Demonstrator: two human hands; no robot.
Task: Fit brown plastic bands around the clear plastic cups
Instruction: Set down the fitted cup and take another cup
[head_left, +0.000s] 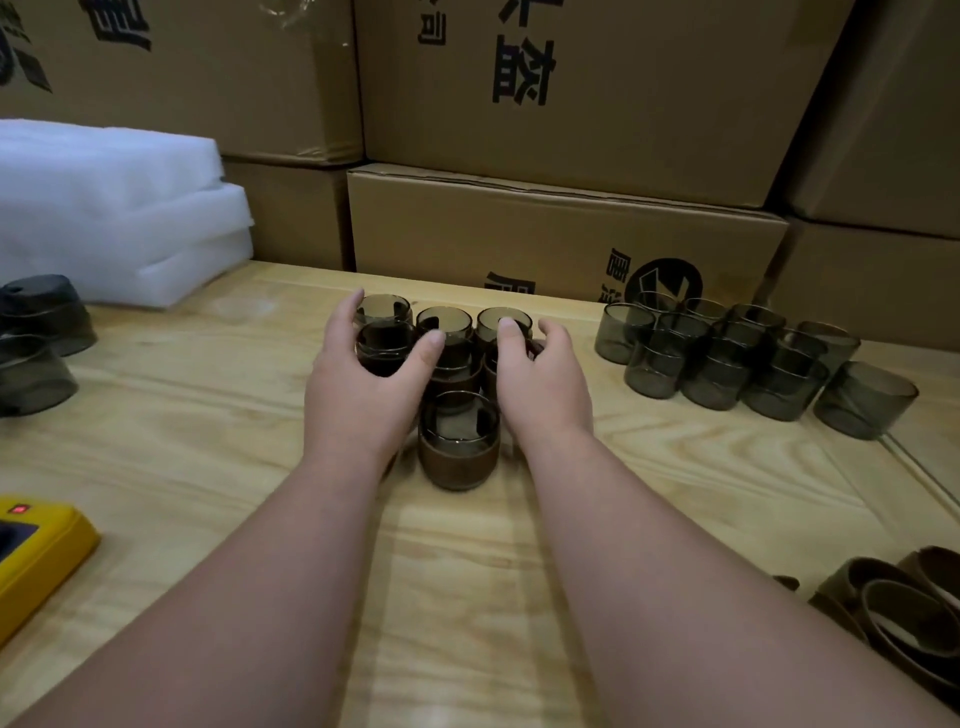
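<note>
Brown bands (904, 613) cut off right; yellow device (36, 551) cut off left.

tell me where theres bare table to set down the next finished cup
Bare wood lies between the banded cups and the unbanded cups, and near the front edge between the yellow device and the loose brown bands, though both forearms cross it. It is crowded around the banded cluster, where the left hand and right hand flank it.
</note>
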